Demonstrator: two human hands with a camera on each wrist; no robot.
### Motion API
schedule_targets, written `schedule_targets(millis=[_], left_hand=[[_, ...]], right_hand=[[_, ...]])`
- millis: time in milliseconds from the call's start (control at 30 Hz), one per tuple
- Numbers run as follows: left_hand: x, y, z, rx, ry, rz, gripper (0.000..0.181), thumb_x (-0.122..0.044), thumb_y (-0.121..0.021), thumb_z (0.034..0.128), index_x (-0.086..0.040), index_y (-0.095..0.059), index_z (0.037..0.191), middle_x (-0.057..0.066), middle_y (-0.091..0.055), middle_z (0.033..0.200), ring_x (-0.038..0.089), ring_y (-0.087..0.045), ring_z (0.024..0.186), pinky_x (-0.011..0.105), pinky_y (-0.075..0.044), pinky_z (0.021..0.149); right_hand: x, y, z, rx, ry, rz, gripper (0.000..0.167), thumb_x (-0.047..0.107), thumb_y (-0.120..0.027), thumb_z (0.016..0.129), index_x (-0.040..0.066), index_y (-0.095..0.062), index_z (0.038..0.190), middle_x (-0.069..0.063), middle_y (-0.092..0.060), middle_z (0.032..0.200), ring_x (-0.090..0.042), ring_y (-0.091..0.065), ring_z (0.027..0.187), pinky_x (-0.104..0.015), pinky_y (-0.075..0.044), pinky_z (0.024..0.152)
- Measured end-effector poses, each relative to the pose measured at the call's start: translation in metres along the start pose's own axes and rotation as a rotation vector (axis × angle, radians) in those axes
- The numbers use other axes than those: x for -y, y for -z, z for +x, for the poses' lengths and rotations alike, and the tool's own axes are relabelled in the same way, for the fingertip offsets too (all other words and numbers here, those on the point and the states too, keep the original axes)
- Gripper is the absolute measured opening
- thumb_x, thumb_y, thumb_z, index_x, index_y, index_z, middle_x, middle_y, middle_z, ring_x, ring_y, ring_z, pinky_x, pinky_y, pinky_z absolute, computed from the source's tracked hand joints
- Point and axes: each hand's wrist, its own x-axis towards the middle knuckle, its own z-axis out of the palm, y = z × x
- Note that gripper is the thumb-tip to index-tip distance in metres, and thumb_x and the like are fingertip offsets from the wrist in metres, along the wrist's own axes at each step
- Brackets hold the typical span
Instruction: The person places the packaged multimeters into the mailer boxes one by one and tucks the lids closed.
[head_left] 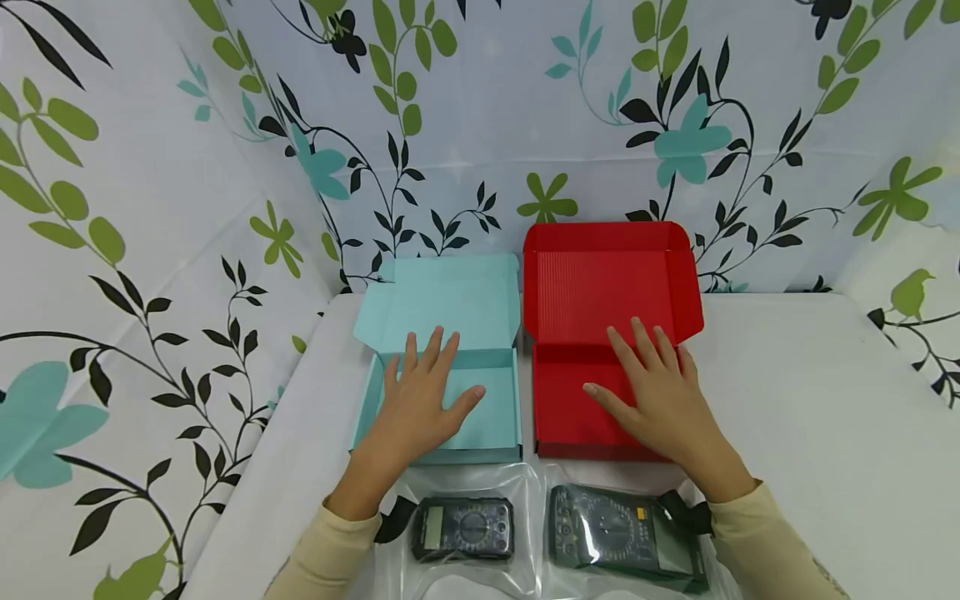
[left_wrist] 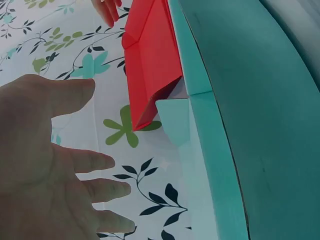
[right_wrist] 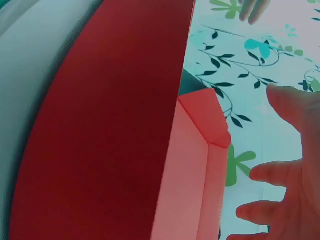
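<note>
Two cardboard boxes with raised lids stand side by side on the white table. My left hand [head_left: 422, 408], fingers spread, hovers over the light-blue box [head_left: 480, 417], whose visible inside holds nothing. Over the red box [head_left: 558, 408] is my right hand [head_left: 663, 404], its fingers also spread and holding nothing. In the left wrist view the left hand [left_wrist: 55, 160] is apart from the blue box wall [left_wrist: 260, 130]. The right wrist view shows the right hand [right_wrist: 295, 165] beside the red box wall [right_wrist: 105, 120], without visible contact.
In front of the boxes lie two multimeters in clear plastic packs: a smaller one [head_left: 463, 528] on the left and a larger one [head_left: 615, 529] on the right. Black straps [head_left: 395, 518] sit near both wrists. A leaf-patterned cloth [head_left: 480, 125] hangs behind the table [head_left: 810, 417].
</note>
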Motion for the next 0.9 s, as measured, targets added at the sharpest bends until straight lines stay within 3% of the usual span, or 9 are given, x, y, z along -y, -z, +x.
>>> schedule_targets(millis=[267,467,700,900], left_hand=[[-0.014,0.002,0.001,0.002,-0.076,-0.051,0.081,-0.052,-0.058,0.1022,-0.005,-0.032,0.163,0.019,-0.025,0.168,0.05,-0.006,0.153,0.071,-0.008,0.116],[-0.022,-0.01,0.006,0.076,-0.17,-0.034,0.071,-0.046,-0.058,0.1048,-0.004,-0.04,0.16,0.02,-0.04,0.16,0.051,-0.027,0.149,0.069,-0.019,0.116],[-0.033,-0.031,0.01,0.156,-0.286,-0.008,0.059,-0.032,-0.059,0.1068,-0.003,-0.045,0.156,0.021,-0.043,0.158,0.051,-0.033,0.146,0.067,-0.027,0.113],[-0.037,-0.041,0.009,0.203,-0.307,-0.049,0.058,-0.029,-0.062,0.1051,-0.005,-0.047,0.155,0.019,-0.043,0.158,0.051,-0.034,0.145,0.066,-0.031,0.112]], right_hand=[[0.011,0.015,-0.004,-0.055,0.07,-0.007,0.093,0.05,-0.075,0.09,0.011,-0.033,0.164,-0.022,-0.023,0.168,-0.05,-0.021,0.149,-0.074,-0.011,0.114],[0.024,0.022,-0.019,-0.052,0.141,-0.002,0.095,0.053,-0.076,0.089,0.014,-0.033,0.164,-0.018,-0.026,0.167,-0.048,-0.024,0.149,-0.074,-0.015,0.114],[0.032,0.014,-0.039,-0.06,0.201,0.047,0.098,0.048,-0.087,0.079,0.013,-0.044,0.159,-0.015,-0.037,0.163,-0.043,-0.032,0.147,-0.072,-0.037,0.104],[0.031,0.0,-0.051,-0.119,0.258,0.112,0.095,0.042,-0.092,0.074,0.009,-0.051,0.153,-0.014,-0.049,0.154,-0.039,-0.043,0.141,-0.062,-0.052,0.094]])
